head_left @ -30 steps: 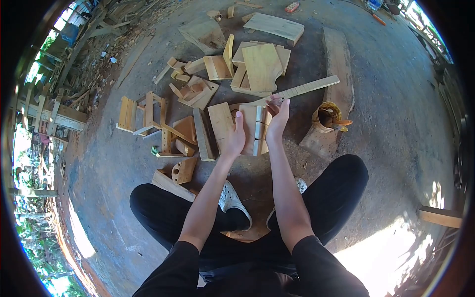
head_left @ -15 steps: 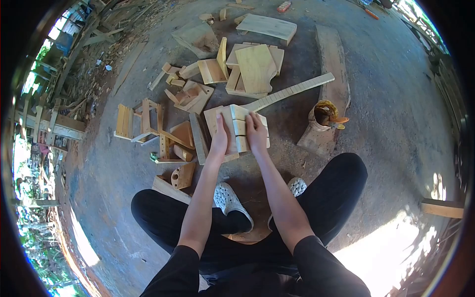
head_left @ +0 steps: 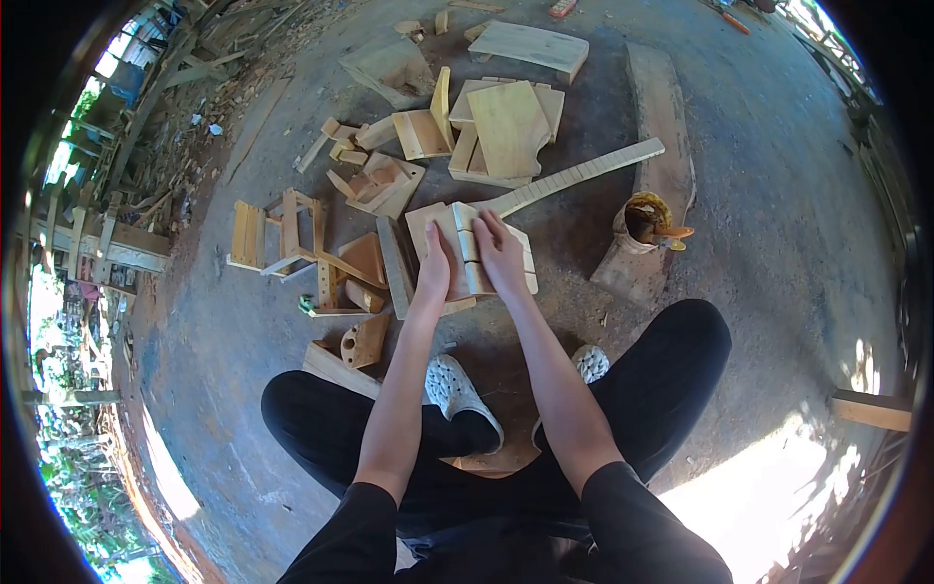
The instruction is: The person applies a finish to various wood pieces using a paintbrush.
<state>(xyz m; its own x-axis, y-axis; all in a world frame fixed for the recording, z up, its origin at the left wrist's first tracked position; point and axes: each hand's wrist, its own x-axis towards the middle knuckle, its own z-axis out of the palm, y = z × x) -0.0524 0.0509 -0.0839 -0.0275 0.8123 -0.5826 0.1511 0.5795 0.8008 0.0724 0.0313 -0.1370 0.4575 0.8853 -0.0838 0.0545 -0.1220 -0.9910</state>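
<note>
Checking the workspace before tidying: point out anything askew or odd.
The long pale wooden strip lies slanted across the concrete floor, one end by the wooden block under both hands, left hand, right hand. Offcuts lie scattered.

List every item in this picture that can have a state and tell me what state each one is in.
Left hand: flat, pressing on the pale notched wooden assembly.
Right hand: flat on the same assembly.
Pale notched wooden assembly: lying flat on the ground, under both hands.
Long pale wooden strip: lying flat, untouched.
Yellow-rimmed pot: upright, open, standing on a wood block.
Small slatted wooden frame: lying on the ground.
Stack of cut boards: lying piled, overlapping.
</note>
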